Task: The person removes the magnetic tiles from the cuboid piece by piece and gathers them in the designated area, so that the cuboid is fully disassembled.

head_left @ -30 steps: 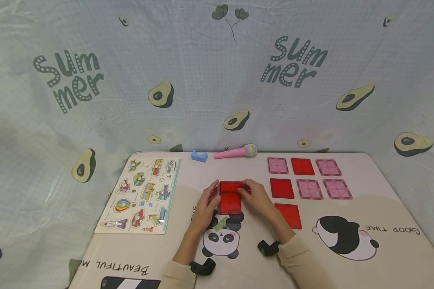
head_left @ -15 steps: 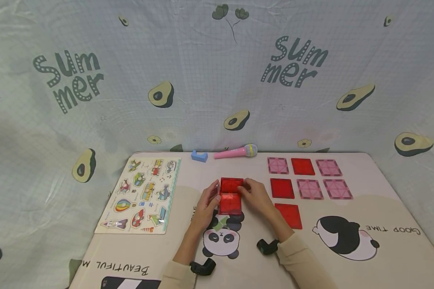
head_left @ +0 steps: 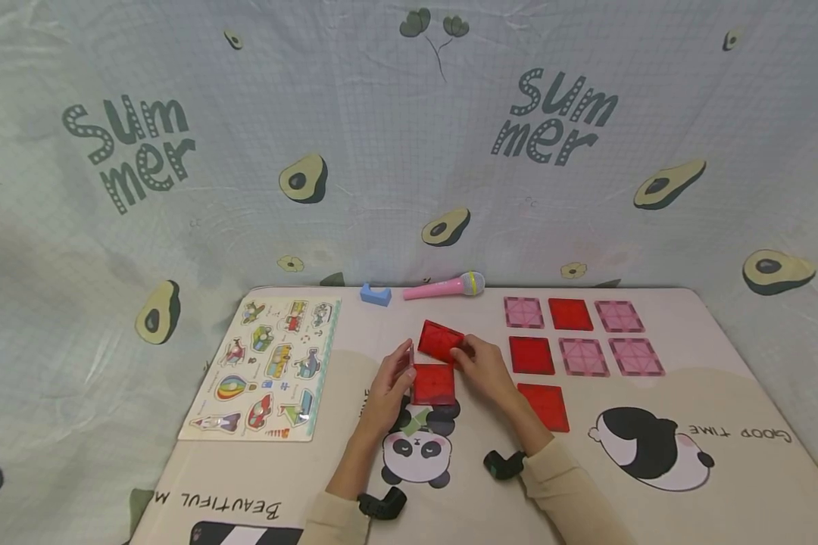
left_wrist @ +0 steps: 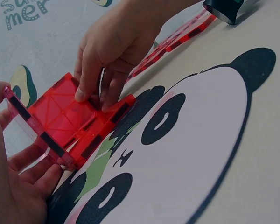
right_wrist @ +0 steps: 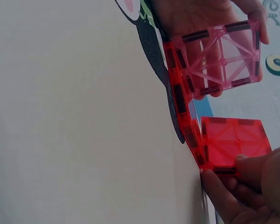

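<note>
A red magnetic tile (head_left: 434,384) lies flat on the table above the printed panda. My left hand (head_left: 384,386) holds a pink magnetic tile (right_wrist: 222,60) upright along its left edge, fingers spread behind the pink tile. Another red tile (head_left: 440,341) stands raised at the far side, turned askew, and my right hand (head_left: 484,371) pinches it by its right side. In the right wrist view, that red tile's lower corner is close to the flat tile's end; whether they touch I cannot tell.
Several red and pink tiles (head_left: 584,356) lie in rows at the right. A pink toy microphone (head_left: 443,287) and a blue block (head_left: 376,294) sit at the back edge. On the left is a picture puzzle board (head_left: 266,371). A printed curtain (head_left: 382,113) hangs behind the table.
My right hand has tipped the far red tile back and then turned it askew, with its left end away from the flat tile. My left hand and the pink tile stay put.
</note>
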Demonstrator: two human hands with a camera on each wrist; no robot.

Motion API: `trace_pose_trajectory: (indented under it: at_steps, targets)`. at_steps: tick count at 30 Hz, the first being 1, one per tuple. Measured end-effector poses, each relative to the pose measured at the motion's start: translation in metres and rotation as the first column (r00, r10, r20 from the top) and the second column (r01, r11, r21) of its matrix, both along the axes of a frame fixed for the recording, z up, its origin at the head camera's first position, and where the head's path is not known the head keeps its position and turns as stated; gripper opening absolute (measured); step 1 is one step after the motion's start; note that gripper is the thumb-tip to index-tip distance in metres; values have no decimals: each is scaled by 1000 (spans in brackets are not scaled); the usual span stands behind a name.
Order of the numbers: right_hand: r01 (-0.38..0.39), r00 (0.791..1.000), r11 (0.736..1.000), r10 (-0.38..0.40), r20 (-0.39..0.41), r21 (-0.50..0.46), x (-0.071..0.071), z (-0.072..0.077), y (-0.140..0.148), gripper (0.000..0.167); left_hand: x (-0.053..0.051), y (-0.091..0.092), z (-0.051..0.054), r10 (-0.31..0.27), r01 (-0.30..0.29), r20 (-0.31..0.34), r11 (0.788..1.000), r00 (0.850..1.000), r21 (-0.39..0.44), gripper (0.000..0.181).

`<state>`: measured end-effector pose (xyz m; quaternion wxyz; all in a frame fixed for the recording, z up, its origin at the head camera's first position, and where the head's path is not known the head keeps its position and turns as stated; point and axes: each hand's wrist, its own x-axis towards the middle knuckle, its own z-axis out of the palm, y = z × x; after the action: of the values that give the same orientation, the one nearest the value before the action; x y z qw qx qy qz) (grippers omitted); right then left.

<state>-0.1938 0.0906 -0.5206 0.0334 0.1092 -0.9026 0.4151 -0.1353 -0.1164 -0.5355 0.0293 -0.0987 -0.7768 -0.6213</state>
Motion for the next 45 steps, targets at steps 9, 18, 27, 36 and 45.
trace_pose_trajectory:
  at_steps: [9, 18, 27, 36, 45]
  targets:
    - [28, 998, 999, -29, -58, -18, 5, 11, 4, 14, 0, 1, -1, 15, -15, 13, 1000, 1000, -8, 56]
    - [59, 998, 994, -60, -13, -95, 19, 28, 16, 24, 13, 3, 32, 0, 1, 33, 1000, 999, -9, 56]
    - [92, 993, 993, -98, -69, -78, 32, 43, 27, 29, 17, 2, 41, -17, 17, 13, 1000, 1000, -1, 55]
    - [105, 980, 992, -114, -162, -67, 41, 55, 37, 31, 17, 3, 42, -13, 13, 21, 1000, 1000, -1, 55]
    - [127, 975, 991, -131, -177, -38, 52, 64, 53, 28, 17, 3, 42, -24, 24, 8, 999, 1000, 21, 55]
